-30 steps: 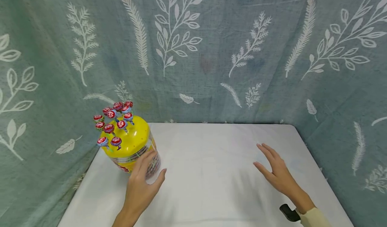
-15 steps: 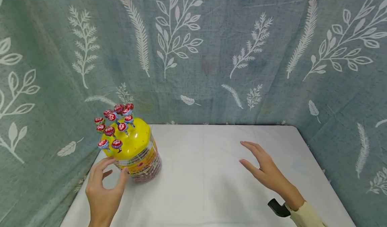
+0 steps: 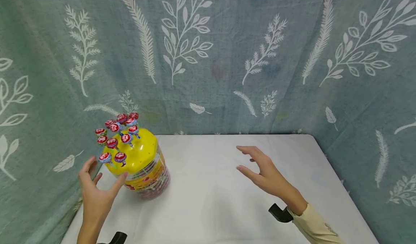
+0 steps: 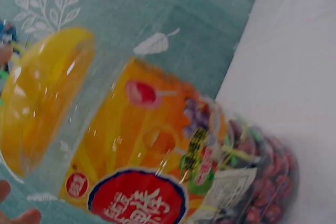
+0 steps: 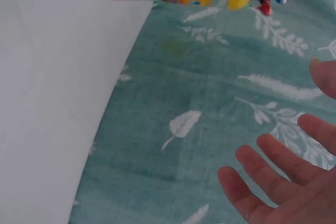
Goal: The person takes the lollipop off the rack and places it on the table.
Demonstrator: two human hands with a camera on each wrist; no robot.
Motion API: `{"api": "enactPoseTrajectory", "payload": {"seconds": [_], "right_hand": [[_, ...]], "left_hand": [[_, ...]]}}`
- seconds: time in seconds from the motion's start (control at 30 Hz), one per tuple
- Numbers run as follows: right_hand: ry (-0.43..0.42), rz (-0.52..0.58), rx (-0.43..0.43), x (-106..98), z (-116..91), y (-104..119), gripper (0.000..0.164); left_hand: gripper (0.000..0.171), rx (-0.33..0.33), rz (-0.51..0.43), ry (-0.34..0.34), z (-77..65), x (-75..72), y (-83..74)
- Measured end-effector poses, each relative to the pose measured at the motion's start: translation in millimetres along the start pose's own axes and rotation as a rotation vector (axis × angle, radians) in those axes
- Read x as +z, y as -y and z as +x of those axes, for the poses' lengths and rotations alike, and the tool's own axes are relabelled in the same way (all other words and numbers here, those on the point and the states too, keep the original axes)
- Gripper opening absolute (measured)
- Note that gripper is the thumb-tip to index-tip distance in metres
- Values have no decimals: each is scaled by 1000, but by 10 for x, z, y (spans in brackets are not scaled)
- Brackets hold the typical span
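A large clear jar (image 3: 151,180) with a yellow lid (image 3: 144,150) stands at the left of the table in the head view. Several lollipops (image 3: 126,138) in red, blue and green wrappers stick up out of the lid. My left hand (image 3: 95,197) is at the jar's near left side, thumb and fingers spread around the lollipops at the lid's edge. The left wrist view shows the jar's orange label (image 4: 142,140) and wrapped lollipops inside its base (image 4: 273,182). My right hand (image 3: 268,173) hovers over the table, well right of the jar, fingers extended and holding nothing.
A white cloth-covered table (image 3: 208,200) lies under the hands. Behind it and at both sides hangs a green curtain (image 3: 221,67) with white leaf prints. A black wrist mount (image 3: 280,213) sits below my right wrist.
My left hand has moved from the jar's front right around to its left side, near the lid. My right hand has moved left toward the jar. The jar has stayed in place.
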State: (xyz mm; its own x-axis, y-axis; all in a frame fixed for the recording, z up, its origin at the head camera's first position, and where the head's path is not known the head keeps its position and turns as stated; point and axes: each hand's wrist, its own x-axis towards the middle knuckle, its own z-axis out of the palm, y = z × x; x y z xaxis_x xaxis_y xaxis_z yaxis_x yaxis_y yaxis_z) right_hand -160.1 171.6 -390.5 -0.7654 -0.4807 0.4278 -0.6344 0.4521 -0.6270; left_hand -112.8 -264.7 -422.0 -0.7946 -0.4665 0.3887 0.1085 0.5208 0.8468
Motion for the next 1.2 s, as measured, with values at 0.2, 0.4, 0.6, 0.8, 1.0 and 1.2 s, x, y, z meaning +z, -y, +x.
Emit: {"api": "enactPoseTrajectory", "payload": {"seconds": [0.2,0.4,0.6,0.8,1.0,1.2], "right_hand": [[16,24,-68,129,207,90,53],[21,60,-125,266,413,167,52],[42,102,-137,391,609,266,51],[51,133,-136,502,738,331,48],[46,159,-141,619,916,384,46],[52,227,-134,785,1196,477,43]], "left_hand": [[98,14,-58,111,213,-6,123],[99,9,-75,199,288,100,171],[96,5,-123,176,248,191,239],[99,50,-187,134,187,283,315],[99,57,-180,114,193,318,379],[96,29,-188,105,202,293,373]]}}
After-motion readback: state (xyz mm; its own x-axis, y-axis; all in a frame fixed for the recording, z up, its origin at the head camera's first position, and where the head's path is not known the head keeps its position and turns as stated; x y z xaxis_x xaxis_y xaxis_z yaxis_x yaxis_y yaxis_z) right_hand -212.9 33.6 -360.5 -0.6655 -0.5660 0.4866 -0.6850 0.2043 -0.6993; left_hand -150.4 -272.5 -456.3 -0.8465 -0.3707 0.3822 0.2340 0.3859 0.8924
